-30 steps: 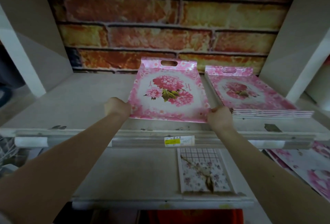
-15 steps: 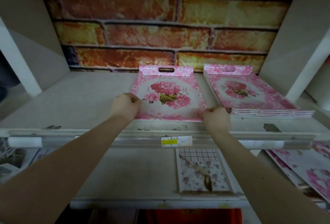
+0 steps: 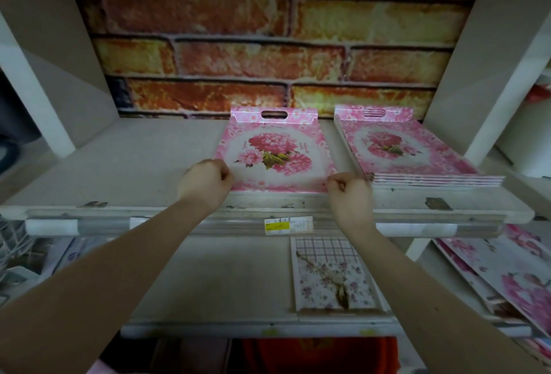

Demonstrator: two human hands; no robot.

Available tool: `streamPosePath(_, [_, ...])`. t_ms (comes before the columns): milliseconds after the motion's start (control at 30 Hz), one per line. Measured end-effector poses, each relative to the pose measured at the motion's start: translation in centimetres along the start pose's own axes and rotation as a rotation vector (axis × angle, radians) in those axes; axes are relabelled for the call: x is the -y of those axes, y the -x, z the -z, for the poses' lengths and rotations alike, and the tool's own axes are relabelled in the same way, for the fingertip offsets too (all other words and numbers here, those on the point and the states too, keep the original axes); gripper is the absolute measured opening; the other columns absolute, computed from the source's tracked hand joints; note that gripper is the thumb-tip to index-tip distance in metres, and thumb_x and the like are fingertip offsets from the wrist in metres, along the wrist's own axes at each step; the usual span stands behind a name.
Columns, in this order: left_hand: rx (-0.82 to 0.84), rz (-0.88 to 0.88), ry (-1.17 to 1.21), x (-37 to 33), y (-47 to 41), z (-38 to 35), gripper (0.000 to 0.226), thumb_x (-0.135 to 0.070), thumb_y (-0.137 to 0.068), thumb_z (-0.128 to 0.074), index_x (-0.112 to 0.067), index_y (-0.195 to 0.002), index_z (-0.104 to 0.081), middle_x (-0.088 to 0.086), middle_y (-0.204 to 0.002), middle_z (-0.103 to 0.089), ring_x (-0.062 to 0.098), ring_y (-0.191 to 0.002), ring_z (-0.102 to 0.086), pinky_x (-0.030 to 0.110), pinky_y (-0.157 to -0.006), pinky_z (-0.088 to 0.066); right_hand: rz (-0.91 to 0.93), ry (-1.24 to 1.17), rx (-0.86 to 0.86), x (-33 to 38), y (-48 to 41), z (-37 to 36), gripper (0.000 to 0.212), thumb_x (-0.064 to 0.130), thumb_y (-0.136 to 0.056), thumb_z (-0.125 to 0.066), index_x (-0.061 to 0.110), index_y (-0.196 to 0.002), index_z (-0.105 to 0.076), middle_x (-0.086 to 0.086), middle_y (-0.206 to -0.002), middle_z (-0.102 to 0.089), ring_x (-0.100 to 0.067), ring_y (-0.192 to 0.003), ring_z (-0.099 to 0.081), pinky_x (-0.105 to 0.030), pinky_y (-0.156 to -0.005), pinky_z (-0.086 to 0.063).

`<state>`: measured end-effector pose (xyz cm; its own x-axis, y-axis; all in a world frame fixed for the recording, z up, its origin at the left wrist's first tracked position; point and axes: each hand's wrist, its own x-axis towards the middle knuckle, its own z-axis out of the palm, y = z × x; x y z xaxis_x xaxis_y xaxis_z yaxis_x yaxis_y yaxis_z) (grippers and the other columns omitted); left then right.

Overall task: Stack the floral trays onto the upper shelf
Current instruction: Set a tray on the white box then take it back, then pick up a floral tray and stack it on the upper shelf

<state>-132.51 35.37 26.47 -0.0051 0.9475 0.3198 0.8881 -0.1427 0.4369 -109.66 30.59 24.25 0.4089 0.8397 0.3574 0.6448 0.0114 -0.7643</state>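
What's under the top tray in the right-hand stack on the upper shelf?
More pink floral trays: the stack shows several layered edges at its front, resting on the upper shelf. Their faces are covered by the top tray, so their patterns can't be seen.

- Two bare forearms in frame, no sleeves visible anywhere up to the near edge of view.
- left hand (image 3: 205,180): no ring, no glove, no watch or band at the wrist.
- right hand (image 3: 350,195): same, nothing worn on fingers or wrist.
- Fingernails short where visible; detail soft in the dim light.
- No markings, tape or jewellery on either forearm.
- Rest of the body out of view.
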Motion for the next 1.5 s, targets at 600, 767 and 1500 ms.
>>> streamPosePath(600, [-0.165, -0.327, -0.08, -12.4, 15.7, 1.4, 0.018, -0.022, -0.088, -0.048, -0.019, -0.093, -0.065, -0.004, -0.091, -0.068, 0.02, -0.091, -0.06, 0.031, -0.088, -0.028, 0.017, -0.356, 0.001, -1.9, 9.2, 14.5, 0.025, 0.005, -0.092, -0.045, 0.009, -0.101, -0.069, -0.008, -0.117, -0.063, -0.015, -0.1, -0.057, -0.022, -0.09, -0.046])
streamPosePath(767, [-0.137, -0.348, 0.041, -20.4, 23.5, 0.7, 0.015, -0.02, -0.089, -0.049, -0.018, -0.091, -0.064, -0.003, -0.086, -0.067, 0.021, -0.088, -0.06, 0.031, -0.086, -0.028, 0.013, -0.45, -0.028, -4.5, 13.2, 22.9, 0.024, 0.001, -0.09, -0.047, 0.011, -0.095, -0.067, -0.006, -0.111, -0.065, -0.015, -0.102, -0.057, -0.011, -0.084, -0.041])
streamPosePath(1500, [0.1, -0.371, 0.49, -38.7, 46.7, -5.8, 0.013, -0.018, -0.09, -0.054, -0.014, -0.096, -0.064, -0.004, -0.076, -0.061, 0.019, -0.072, -0.06, 0.033, -0.062, -0.049, -0.244, -0.434, -0.11, -16.8, 29.3, 43.4, 0.023, 0.003, -0.092, -0.047, 0.0, -0.106, -0.064, -0.005, -0.093, -0.064, -0.02, -0.09, -0.059, -0.034, -0.085, -0.049])
